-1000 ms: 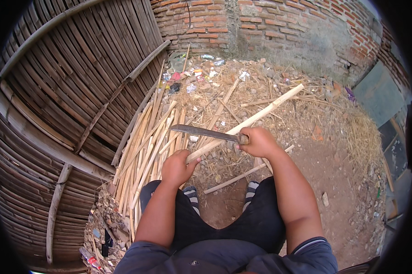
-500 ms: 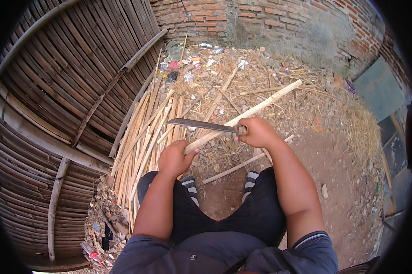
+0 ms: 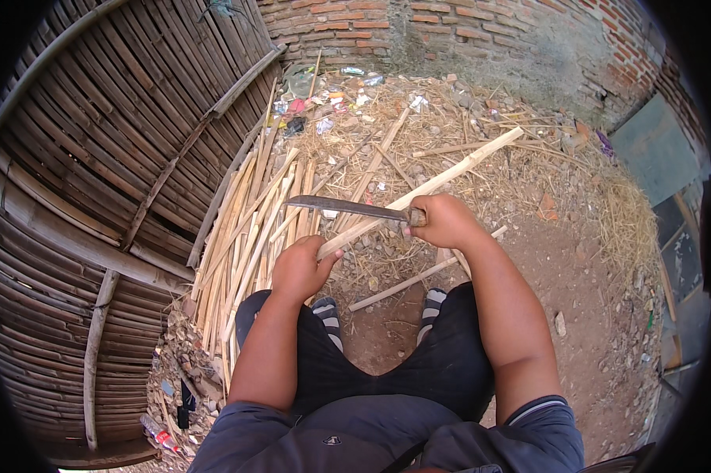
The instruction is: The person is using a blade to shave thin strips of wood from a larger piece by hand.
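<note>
Above straw-strewn ground (image 3: 584, 292) by a brick wall (image 3: 481, 31), the curled right hand (image 3: 446, 221) grips a machete (image 3: 339, 206) across a pale wooden strip (image 3: 458, 169) — near end hidden inside the closed left hand (image 3: 296, 268).

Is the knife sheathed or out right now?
Out: the knife in the right hand shows bare dark metal right to its tip, which points past the pale strip.

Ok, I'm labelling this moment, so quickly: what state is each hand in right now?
Left hand: closed, holding the near end of the pale strip.
Right hand: closed, holding the machete by its handle.
</note>
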The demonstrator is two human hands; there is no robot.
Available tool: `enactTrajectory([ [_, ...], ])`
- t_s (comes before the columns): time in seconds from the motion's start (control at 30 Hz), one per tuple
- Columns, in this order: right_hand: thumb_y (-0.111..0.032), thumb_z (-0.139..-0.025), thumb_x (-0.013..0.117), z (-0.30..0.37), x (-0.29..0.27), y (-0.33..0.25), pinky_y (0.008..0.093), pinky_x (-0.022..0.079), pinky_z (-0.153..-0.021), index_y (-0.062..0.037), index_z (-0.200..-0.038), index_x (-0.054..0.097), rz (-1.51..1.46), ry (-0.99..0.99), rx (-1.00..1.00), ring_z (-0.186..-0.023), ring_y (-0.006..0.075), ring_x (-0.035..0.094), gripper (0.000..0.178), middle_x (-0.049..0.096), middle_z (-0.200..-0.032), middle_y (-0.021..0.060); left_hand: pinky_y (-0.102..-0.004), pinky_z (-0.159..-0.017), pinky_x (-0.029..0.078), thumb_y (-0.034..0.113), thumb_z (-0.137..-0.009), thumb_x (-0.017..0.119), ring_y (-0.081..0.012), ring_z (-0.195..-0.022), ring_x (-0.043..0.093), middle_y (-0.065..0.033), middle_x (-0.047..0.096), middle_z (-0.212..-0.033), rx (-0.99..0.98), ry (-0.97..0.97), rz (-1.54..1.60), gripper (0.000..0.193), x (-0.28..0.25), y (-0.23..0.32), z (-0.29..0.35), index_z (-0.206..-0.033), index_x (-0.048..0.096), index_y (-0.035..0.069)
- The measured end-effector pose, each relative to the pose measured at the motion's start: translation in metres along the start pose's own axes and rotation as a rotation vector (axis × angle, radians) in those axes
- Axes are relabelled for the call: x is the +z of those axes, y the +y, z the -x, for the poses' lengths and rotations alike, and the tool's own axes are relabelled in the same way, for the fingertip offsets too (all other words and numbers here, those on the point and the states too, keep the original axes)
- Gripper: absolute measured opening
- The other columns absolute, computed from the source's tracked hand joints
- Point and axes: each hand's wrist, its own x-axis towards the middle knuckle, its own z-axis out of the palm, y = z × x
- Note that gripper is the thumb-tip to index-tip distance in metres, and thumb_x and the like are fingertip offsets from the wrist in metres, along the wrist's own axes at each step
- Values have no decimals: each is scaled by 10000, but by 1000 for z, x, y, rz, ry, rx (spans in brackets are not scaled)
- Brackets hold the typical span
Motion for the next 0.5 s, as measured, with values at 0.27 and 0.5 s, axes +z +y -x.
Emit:
enactTrajectory([
  [0.27, -380, -804, 917, -3, 12, 11, 493, 564, -764, -83, -1011, 756, -23, 120, -95, -866, 402, 744, 396, 755, -869, 171, -531, -756, 541, 464, -967, 775, -431, -848, 706, -197, 716, -881, -4, 5, -12, 449, 0, 2, 0, -940, 705, 21],
  [0.5, -370, -805, 915, -4, 13, 12, 494, 568, -775, -82, -1017, 756, -25, 115, -96, -873, 407, 746, 391, 762, -886, 178, -528, -756, 542, 463, -962, 779, -426, -846, 706, -194, 715, -880, -4, 9, -9, 447, 0, 1, 0, -936, 704, 23],
])
